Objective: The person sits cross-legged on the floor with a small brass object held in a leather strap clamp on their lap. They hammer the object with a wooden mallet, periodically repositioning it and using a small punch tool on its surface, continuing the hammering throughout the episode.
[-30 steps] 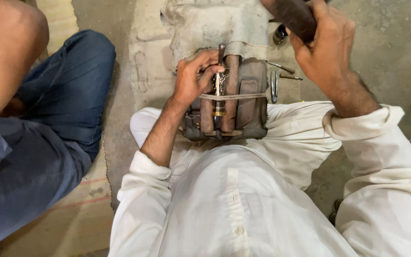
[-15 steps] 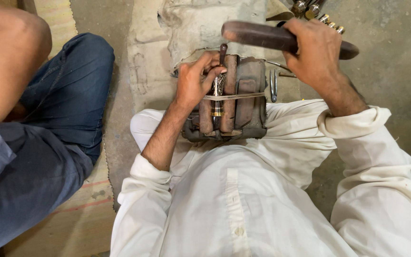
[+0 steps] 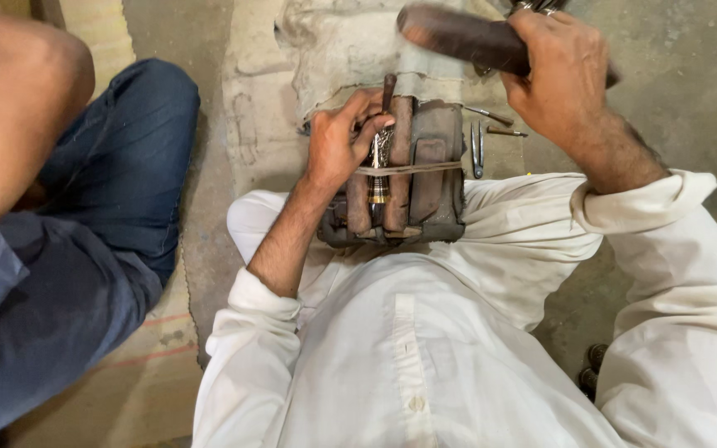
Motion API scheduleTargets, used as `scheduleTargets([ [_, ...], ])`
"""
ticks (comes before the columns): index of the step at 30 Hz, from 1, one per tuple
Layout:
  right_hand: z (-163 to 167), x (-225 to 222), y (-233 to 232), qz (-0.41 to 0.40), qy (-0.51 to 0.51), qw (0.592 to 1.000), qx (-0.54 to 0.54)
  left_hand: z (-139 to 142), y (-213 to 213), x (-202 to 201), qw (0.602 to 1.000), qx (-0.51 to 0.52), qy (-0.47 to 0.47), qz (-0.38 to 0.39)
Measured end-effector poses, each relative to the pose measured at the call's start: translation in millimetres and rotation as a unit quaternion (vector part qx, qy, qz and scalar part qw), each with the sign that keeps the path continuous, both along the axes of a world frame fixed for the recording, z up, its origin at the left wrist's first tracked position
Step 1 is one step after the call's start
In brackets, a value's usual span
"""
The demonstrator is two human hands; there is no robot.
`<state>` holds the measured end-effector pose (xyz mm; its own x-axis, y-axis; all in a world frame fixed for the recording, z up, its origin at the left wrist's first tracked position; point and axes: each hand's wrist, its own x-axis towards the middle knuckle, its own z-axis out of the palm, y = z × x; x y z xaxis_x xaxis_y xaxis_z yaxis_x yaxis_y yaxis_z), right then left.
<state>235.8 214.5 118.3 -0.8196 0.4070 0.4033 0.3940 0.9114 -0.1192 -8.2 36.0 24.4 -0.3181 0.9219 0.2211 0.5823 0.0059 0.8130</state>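
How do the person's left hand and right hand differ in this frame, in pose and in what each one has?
The left hand is low, fingers on a thin metal tool set in the worn block at the lap; the right hand is raised above it. The left hand pinches lightly; the right hand is a closed fist around a dark wooden handle, which looks motion-blurred. Both come out of rolled-back white sleeves.

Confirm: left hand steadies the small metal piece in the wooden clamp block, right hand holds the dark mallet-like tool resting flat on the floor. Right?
Not quite. In the head view the right hand holds the dark mallet-like tool raised in the air above the wooden clamp block, not resting on the floor. The left hand does steady the small metal piece there.
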Motion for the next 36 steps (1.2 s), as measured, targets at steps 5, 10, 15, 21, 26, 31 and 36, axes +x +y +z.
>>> scheduleTargets([
  [5,11,-11,-9,-0.1,-0.006,0.987,-0.123,2,-1,1,0.994,0.108,0.001,-0.03],
  [10,14,-12,-13,-0.024,0.04,0.998,-0.048,2,-2,-1,0.994,0.102,-0.005,-0.033],
  [15,1,-6,-6,-0.01,0.021,0.999,-0.043,0,-1,-3,0.995,0.096,0.01,-0.027],
  [21,-12,-2,2,-0.004,0.05,0.995,-0.084,-6,0,-3,0.994,0.103,-0.006,-0.042],
  [26,-6,-2,0,-0.026,0.059,0.993,-0.098,-5,0,-4,0.996,0.081,0.001,-0.042],
  [31,14,-11,-8,-0.056,0.048,0.996,-0.054,-1,1,-6,0.994,0.101,0.012,-0.051],
  [36,24,-14,-15,-0.04,-0.012,0.994,0.098,-3,-1,-7,0.993,0.103,0.023,-0.044],
])
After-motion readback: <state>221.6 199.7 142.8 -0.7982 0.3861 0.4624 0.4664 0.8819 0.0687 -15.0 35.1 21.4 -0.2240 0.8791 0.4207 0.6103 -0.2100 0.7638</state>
